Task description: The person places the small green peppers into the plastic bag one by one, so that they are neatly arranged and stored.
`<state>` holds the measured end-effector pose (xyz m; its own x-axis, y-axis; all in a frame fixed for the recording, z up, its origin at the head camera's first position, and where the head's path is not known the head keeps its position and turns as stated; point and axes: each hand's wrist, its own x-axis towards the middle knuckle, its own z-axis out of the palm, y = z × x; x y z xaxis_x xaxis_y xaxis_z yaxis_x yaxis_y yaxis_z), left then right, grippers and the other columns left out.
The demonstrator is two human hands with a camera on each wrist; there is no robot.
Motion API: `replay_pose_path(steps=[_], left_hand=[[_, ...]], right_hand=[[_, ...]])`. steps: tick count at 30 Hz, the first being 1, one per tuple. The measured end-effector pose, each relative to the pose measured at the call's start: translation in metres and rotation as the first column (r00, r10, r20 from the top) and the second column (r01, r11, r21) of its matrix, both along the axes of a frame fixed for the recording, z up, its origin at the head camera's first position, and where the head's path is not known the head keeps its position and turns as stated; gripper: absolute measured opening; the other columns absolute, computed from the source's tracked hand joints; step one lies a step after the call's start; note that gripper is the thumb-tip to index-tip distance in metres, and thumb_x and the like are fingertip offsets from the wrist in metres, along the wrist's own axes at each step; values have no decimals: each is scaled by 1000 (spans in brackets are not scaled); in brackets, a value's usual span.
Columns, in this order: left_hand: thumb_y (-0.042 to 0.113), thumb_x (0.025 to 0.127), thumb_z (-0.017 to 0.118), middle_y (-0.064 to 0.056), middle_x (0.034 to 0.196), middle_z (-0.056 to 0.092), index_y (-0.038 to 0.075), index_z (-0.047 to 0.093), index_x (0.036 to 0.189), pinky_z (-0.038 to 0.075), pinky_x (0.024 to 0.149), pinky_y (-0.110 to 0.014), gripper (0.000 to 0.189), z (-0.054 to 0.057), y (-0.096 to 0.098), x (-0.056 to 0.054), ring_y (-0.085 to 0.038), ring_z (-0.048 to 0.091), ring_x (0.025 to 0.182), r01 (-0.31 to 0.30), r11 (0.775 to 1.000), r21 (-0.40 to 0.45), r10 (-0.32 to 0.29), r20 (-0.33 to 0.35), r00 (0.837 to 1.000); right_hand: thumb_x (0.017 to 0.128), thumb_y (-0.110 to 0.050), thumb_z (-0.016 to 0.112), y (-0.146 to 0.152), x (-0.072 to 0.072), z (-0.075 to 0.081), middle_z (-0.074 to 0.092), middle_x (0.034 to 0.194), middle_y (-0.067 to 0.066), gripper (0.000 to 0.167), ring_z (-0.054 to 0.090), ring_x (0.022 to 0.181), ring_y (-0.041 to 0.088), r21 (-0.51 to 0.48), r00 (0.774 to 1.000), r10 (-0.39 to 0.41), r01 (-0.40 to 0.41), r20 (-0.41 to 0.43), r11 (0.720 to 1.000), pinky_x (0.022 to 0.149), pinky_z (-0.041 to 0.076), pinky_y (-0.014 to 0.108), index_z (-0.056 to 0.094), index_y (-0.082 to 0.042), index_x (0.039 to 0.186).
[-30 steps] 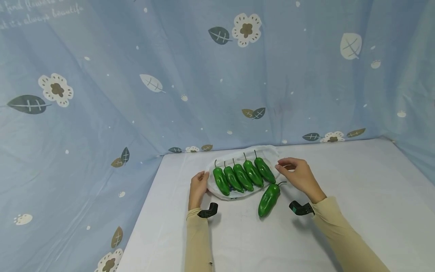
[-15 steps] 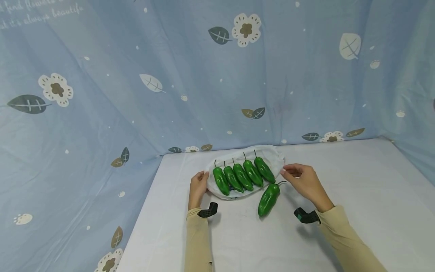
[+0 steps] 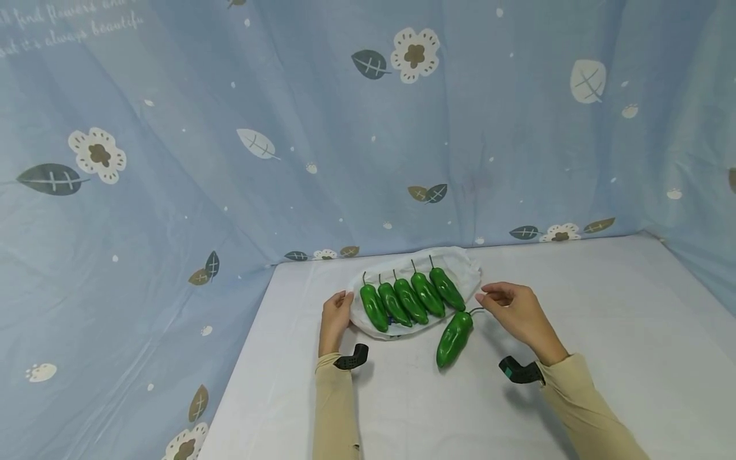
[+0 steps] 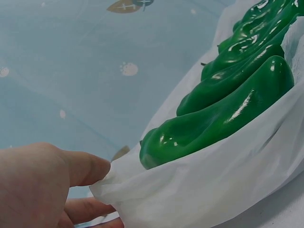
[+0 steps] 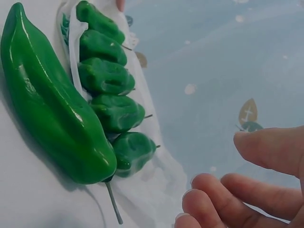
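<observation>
A row of several green peppers (image 3: 408, 300) lies side by side on a thin white plastic bag (image 3: 462, 257), stems pointing to the back. My left hand (image 3: 335, 319) pinches the bag's left edge between thumb and fingers, lifting that edge beside the peppers in the left wrist view. One more green pepper (image 3: 454, 340) lies on the table in front of the bag, its stem towards my right hand (image 3: 517, 313). That hand hovers just off the bag's right edge, and in the right wrist view its thumb and fingers are apart with nothing between them.
The white table (image 3: 402, 402) ends at a blue curtain (image 3: 322, 204) with flowers and leaves, which hangs along the back and sides. A black device sits on each wrist.
My right hand has pulled the bag's right edge outward, let it go and moved a little right and towards me. The left hand and the peppers have stayed in place.
</observation>
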<state>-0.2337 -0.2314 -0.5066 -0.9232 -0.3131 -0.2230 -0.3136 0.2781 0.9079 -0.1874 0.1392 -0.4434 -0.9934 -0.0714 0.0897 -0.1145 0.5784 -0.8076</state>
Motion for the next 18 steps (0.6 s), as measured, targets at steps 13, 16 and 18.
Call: replay_pose_path(steps=[13,16,18], left_hand=[[36,107,53,-22,146,60,3,52,149,56,81,-32,54,-3,0,2,-33,63,123,-7,1000,-9,7,-6,1000],[36,107,53,-23,145,59,2,52,149,57,81,-32,55,-2,0,1,-34,63,124,-6,1000,-3,6,-13,1000],[36,106,53,-23,145,60,2,52,149,57,81,-32,55,-2,0,1,-34,63,123,-7,1000,-2,7,-13,1000]], right_hand=[[101,-34,68,-1,5,-9,74,111,20,49,71,98,28,-14,999,0,1,53,1000,68,54,27,67,5,129],[101,-34,68,-2,6,-11,73,111,20,49,71,95,26,-16,998,3,-2,67,1000,67,54,28,66,6,129],[101,-32,68,-2,5,-14,73,110,20,47,70,93,24,-17,997,6,-5,74,1000,66,55,28,66,6,128]])
